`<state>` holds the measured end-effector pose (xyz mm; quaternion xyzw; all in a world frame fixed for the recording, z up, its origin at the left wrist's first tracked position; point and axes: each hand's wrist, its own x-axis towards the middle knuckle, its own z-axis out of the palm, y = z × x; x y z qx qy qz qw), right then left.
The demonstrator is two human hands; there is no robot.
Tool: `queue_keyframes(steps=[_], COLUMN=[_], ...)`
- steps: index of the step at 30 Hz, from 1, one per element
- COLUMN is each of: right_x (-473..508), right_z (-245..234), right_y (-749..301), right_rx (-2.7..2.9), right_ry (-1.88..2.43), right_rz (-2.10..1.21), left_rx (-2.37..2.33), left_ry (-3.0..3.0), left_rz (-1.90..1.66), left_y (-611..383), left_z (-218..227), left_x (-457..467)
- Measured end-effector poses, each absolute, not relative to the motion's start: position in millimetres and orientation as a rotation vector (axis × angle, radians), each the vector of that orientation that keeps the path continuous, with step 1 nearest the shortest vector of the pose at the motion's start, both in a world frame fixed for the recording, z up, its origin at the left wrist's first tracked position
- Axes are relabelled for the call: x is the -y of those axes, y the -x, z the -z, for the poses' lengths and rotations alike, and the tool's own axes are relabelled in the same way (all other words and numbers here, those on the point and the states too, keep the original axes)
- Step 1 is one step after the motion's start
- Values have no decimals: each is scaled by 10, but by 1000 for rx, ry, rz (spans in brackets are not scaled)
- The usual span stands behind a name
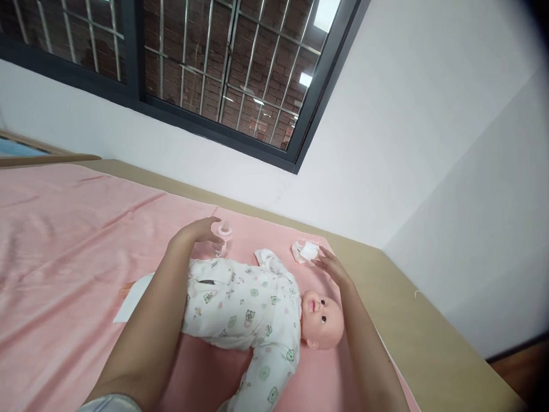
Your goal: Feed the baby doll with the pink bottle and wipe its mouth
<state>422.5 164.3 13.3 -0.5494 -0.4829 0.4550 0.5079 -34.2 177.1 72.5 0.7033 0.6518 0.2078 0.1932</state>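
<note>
A baby doll (257, 312) in a white printed romper lies on a pink blanket (64, 257), its head (323, 320) toward the right. My left hand (199, 230) reaches past the doll's legs, and its fingers touch a small baby bottle with a pink cap (223, 237) that stands upright. My right hand (328, 264) hovers with fingers stretched out just beside a crumpled white cloth (305, 250) above the doll's head. Neither hand has closed on anything.
A flat white sheet or pad (132, 297) lies on the blanket under my left forearm. The tan mattress edge (412, 326) runs along the white wall. A barred window (193, 63) is above. Wooden floor shows at the far right (518, 366).
</note>
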Motion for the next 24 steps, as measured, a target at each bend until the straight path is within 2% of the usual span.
queue_keyframes(steps=[3,8,10,14,24], right_x=[-1594,-1519,-1484,-1424,-1388], right_z=[-92,57,167,399,624], right_y=[-4312,-4433,-4453,-4465,-4624], right_rx=[1156,1175,1131,1109,1118], right_ry=[1279,1464,1554,1712,1869], right_rz=[-917,-251,-98,-32,-159], left_rx=[-1755,-1587,-1595,-1666,-1709], left_ry=[-2019,-2092,-2093,-2080,-2062], left_rz=[-555,-483,-486,-507,-561], left_y=[306,227,225,252,159], left_z=[-717,-662,-617,-522,-460], left_x=[-1769,-1810,-1855,-1950,-2001])
